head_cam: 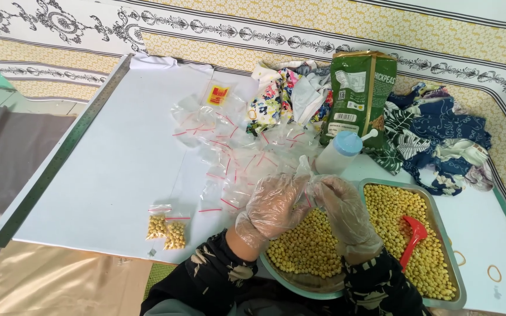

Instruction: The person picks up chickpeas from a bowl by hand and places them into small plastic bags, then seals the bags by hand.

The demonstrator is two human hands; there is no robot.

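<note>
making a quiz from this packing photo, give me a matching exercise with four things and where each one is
Things:
1. red scoop
2. two filled bags
3. green package
4. long ruler

Places:
A. along the white board's left edge
B. standing behind the white bottle
C. lying on the chickpeas in the metal tray
D. on the board, left of the gloved hands

Pairs: 1-C, 2-D, 3-B, 4-A
</note>
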